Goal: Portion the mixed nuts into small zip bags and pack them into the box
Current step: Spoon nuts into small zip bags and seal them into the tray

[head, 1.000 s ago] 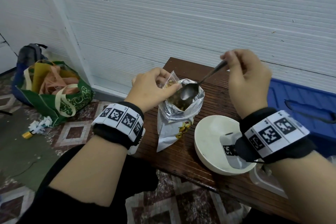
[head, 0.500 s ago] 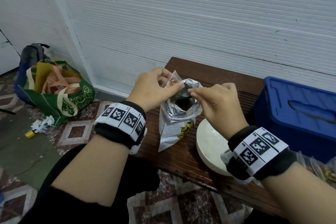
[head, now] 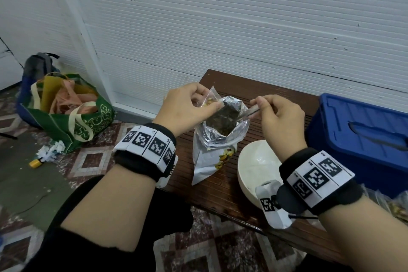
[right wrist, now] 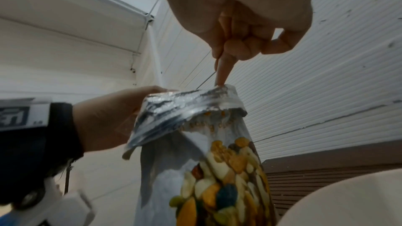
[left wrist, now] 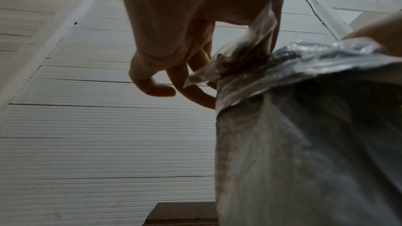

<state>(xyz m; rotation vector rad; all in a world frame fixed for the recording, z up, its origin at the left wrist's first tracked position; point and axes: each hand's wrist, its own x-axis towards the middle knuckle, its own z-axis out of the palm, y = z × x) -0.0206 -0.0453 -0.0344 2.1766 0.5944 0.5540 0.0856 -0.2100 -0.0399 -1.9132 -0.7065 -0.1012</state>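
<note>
The foil nut bag [head: 217, 141] stands open on the wooden table [head: 260, 86], nuts dark inside it. My left hand [head: 205, 104] pinches a small clear zip bag [head: 213, 95] holding a few nuts at the foil bag's far left rim. My right hand [head: 260, 106] grips a metal spoon [head: 247, 113] by the handle. The spoon slants down into the foil bag and its bowl is hidden. From the right wrist I see the spoon handle [right wrist: 223, 70] entering the foil bag [right wrist: 185, 107]. The left wrist view has the zip bag [left wrist: 241, 52] against the foil bag [left wrist: 304, 126].
A white bowl [head: 254, 165] sits just right of the foil bag, under my right wrist. The blue lidded box [head: 362, 137] stands at the table's right. Filled zip bags [head: 397, 205] lie at the right edge. A green tote [head: 66, 115] and a backpack [head: 39, 64] are on the floor at left.
My right hand came down from above the foil bag and put the spoon's bowl inside it, then drew slightly right. The left hand kept its pinch on the zip bag.
</note>
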